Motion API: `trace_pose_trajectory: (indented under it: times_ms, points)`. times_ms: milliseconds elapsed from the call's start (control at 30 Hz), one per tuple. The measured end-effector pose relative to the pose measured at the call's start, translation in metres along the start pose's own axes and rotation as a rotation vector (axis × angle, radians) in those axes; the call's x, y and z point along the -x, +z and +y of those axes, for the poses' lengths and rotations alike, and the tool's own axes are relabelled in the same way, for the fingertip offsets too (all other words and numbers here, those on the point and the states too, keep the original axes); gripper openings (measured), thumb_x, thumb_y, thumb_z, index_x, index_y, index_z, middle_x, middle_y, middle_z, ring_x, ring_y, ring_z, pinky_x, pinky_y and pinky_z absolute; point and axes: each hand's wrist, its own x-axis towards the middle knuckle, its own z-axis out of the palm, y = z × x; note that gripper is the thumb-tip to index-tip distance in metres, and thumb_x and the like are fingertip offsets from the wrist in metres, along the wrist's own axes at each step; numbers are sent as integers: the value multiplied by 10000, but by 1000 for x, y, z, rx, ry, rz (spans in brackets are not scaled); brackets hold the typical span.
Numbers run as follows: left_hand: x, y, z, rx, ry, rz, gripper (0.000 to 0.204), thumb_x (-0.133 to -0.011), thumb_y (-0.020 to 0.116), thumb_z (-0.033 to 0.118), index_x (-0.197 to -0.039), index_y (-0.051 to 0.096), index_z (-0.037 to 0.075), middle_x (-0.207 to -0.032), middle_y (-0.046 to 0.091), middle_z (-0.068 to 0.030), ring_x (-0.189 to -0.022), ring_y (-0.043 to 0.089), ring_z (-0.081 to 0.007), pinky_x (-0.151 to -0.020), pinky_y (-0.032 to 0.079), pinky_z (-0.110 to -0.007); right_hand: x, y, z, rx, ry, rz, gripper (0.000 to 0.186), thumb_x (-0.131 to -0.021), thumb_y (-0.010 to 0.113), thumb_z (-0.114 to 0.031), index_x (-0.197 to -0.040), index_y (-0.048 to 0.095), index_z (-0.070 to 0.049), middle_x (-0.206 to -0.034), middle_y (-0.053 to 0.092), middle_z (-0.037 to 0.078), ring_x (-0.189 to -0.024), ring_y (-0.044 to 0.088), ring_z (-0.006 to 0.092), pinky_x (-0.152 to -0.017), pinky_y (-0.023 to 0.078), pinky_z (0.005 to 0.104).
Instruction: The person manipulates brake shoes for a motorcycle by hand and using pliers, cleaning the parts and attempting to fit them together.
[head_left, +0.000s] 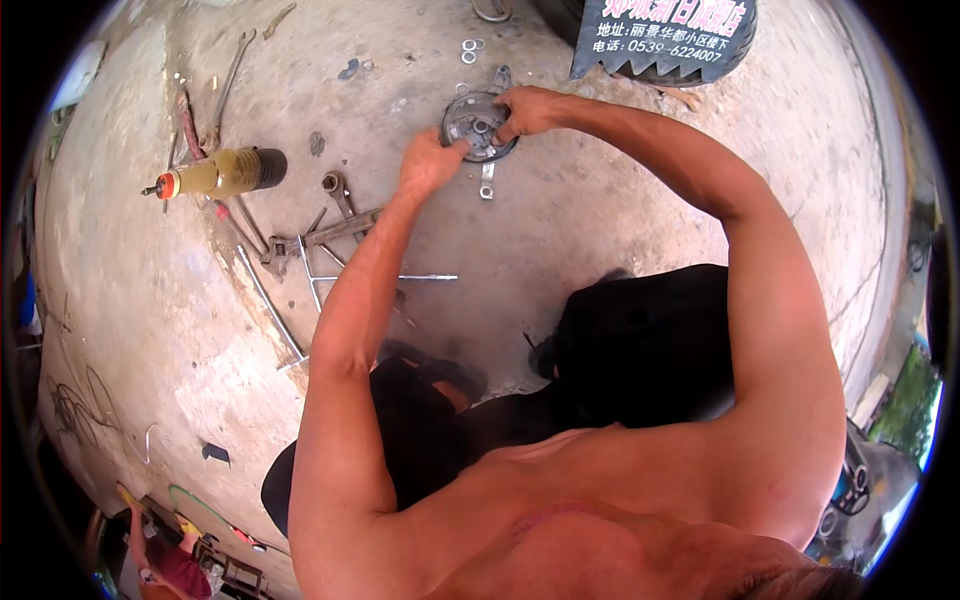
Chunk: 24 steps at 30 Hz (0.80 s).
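Note:
A round metal drum brake plate (478, 122), with brake parts inside its rim, is at the far middle of the concrete floor. My left hand (434, 160) is closed on its near left edge, the thumb over the rim. On the right edge my right hand (527, 112) grips it, fingers at the far side and thumb on the inside. A slim metal arm (487, 182) with holes sticks out on the near side. Both hands cover parts of the rim. Whether the plate rests on the ground or is slightly raised, I cannot tell.
Left of my left arm lie an adjustable wrench (320, 237), a ring-ended wrench (338, 190) and a T-handle wrench (425, 277). An oil bottle (222, 174) lies beyond them. Small rings (469, 50) and a tyre with a mudflap (660, 40) are farther off. Another person (165, 560) is at lower left.

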Motion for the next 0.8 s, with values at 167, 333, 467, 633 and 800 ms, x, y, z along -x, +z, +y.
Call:
trace_pose_trajectory:
  times_ms: [167,333,467,633,800]
  points:
    - [23,-2,19,133,102,-5,460,-800,729,352,-1018,673,-49,-958,722,-225,-912,707,-337,-834,531,-421,20,-21,-40,-19,-26,84,559,-806,765,-433,-1095,677,38,-946,723,185,-867,684,305,-799,518,408]
    - [17,-6,29,540,13,7,343,-864,706,282,-1034,658,-11,-917,714,-115,-800,678,-207,-697,527,-350,18,-21,-30,-103,-91,308,425,-868,740,-337,-1067,654,29,-919,714,157,-836,681,240,-774,530,378]
    - [25,-14,51,805,-24,-2,261,-915,686,240,-1046,629,22,-908,695,-71,-752,663,-157,-632,520,-310,14,-25,2,-586,-57,294,286,-877,716,-213,-1063,686,2,-960,735,133,-867,691,213,-806,538,349]
    - [29,-20,48,792,22,-45,271,-933,676,238,-1076,604,19,-944,698,-77,-799,680,-162,-652,531,-306,29,-21,-19,-799,13,221,240,-870,707,-120,-1077,701,2,-971,721,72,-822,655,149,-798,523,321]
    - [40,-19,60,865,52,-128,271,-935,670,233,-1084,599,19,-978,706,-83,-828,687,-168,-658,535,-305,39,-16,-27,-980,24,144,202,-911,679,-102,-1088,680,-4,-949,695,35,-788,620,121,-762,526,302]
